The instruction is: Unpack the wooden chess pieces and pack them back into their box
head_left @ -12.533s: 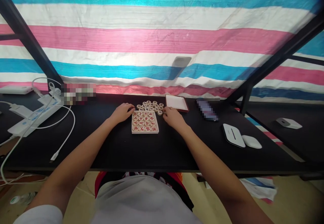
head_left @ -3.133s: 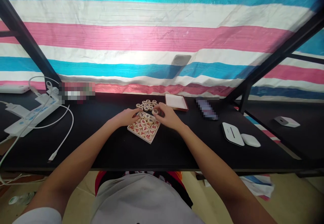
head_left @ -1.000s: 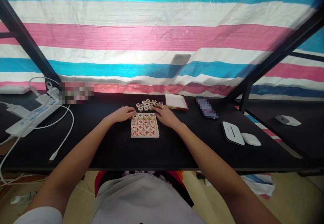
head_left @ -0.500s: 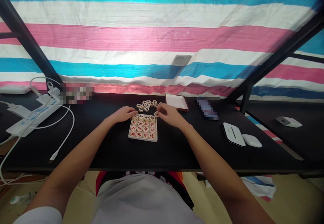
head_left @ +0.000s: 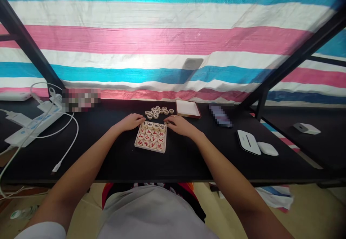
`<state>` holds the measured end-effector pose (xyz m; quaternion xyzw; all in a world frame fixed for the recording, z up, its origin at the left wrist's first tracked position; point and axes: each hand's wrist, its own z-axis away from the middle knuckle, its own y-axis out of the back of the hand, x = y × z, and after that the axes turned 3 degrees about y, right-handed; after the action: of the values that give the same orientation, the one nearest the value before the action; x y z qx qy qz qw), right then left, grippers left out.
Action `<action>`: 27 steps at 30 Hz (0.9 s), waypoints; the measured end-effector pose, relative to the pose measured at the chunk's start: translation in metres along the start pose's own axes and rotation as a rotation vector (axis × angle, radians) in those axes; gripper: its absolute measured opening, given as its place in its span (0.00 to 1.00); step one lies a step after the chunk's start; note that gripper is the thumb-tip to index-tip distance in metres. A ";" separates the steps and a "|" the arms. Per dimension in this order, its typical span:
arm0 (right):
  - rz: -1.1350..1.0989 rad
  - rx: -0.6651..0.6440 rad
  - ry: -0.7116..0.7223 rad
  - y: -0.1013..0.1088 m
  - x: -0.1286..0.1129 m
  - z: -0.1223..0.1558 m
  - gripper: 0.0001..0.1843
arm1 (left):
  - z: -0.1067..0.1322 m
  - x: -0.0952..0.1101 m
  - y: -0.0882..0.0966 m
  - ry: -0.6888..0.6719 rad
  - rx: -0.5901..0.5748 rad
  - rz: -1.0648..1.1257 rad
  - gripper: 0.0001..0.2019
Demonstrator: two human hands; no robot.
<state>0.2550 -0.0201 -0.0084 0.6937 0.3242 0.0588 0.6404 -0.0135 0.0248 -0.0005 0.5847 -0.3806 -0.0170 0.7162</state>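
A white square tray [head_left: 150,149] lies on the black table, filled with rows of round Chinese chess pieces [head_left: 147,137]. The far row has black characters; the nearer rows have red ones. My left hand [head_left: 132,122] is at the tray's far left corner, its fingers closed on the rim. At the far right corner, my right hand [head_left: 178,124] pinches one chess piece [head_left: 166,123], mostly covered by the fingers. Beyond the tray sits a loose cluster of black-marked chess pieces [head_left: 157,112].
A shallow box lid [head_left: 188,108] with a white inside lies behind my right hand. Further right are a phone [head_left: 220,115], a white device [head_left: 249,142] and a white rounded case [head_left: 267,148]. A power strip [head_left: 35,123] with white cables occupies the left. Striped sheeting [head_left: 162,40] hangs behind.
My right hand has come down closer to the tray's far right corner with the piece. The tray has turned slightly, its right side nearer me. My left hand stays at its corner.
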 end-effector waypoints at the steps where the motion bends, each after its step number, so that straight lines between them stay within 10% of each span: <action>1: 0.004 -0.013 -0.002 0.000 0.000 0.001 0.16 | 0.000 0.000 0.001 -0.003 -0.010 0.018 0.22; 10: -0.078 0.278 -0.018 0.009 -0.011 0.004 0.13 | 0.005 -0.001 0.013 0.061 -0.180 0.115 0.17; 16: -0.161 0.054 0.235 0.014 -0.041 0.011 0.08 | 0.004 -0.004 0.012 0.053 -0.187 0.122 0.20; 27: -0.159 -0.025 0.240 0.008 -0.039 0.008 0.07 | 0.007 0.001 0.017 0.078 -0.224 0.209 0.25</action>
<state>0.2313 -0.0472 0.0111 0.6456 0.4519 0.0945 0.6083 -0.0238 0.0234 0.0143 0.4584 -0.4071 0.0378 0.7891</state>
